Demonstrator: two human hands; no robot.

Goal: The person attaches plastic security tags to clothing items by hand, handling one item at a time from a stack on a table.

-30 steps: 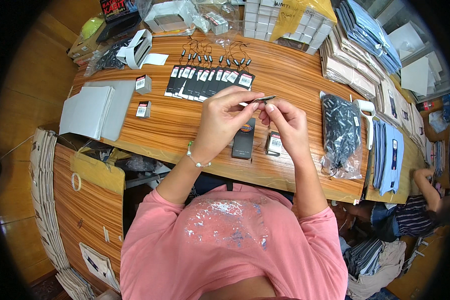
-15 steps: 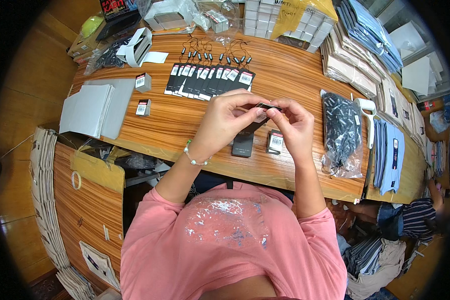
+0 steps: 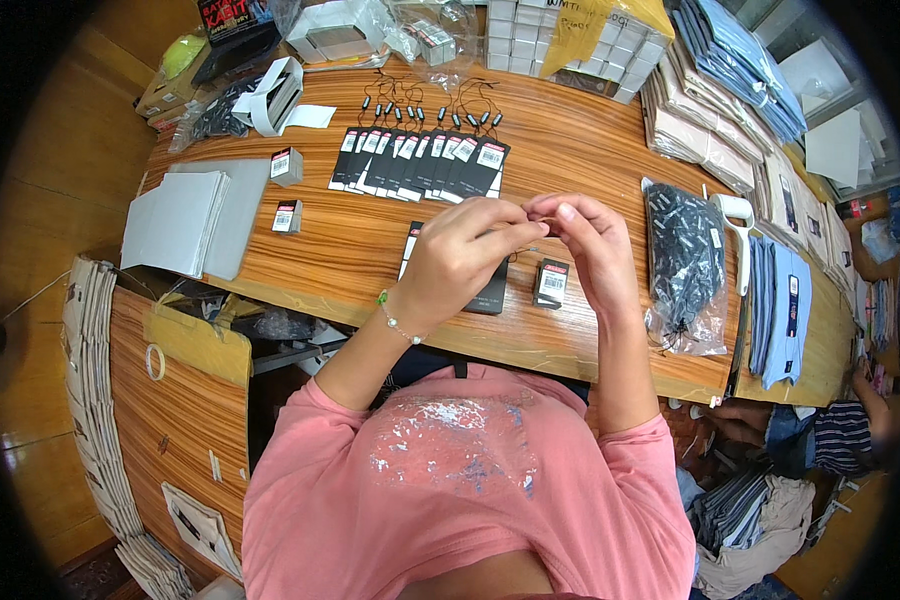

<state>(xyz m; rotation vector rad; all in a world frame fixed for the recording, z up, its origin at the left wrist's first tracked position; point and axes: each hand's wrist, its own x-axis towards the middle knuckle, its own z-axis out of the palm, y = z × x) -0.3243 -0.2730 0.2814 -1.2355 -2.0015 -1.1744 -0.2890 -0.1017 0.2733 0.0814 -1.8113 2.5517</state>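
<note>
My left hand [image 3: 470,245] and my right hand [image 3: 592,240] meet above the near middle of the table, fingertips pinched together. Between them a thin dark cord [image 3: 532,247] shows in part; the rest is hidden by my fingers. Left of my left hand a black hang tag [image 3: 408,248] with a white label is partly covered. Below that hand lie black tags [image 3: 487,298], also partly covered. A small stack of white labels with a red band [image 3: 551,282] stands just below my right hand.
Beyond my hands lies a fanned row of black hang tags [image 3: 420,165] with corded loops. Two small label stacks [image 3: 286,165] and white sheets [image 3: 175,220] are at left. At right are a bag of black cords [image 3: 684,265], a white handheld tool [image 3: 738,230] and folded shirts [image 3: 780,310].
The black tag at my fingertips no longer shows there. My hands have shifted slightly, and the labelled tag left of my left hand has come into view.
</note>
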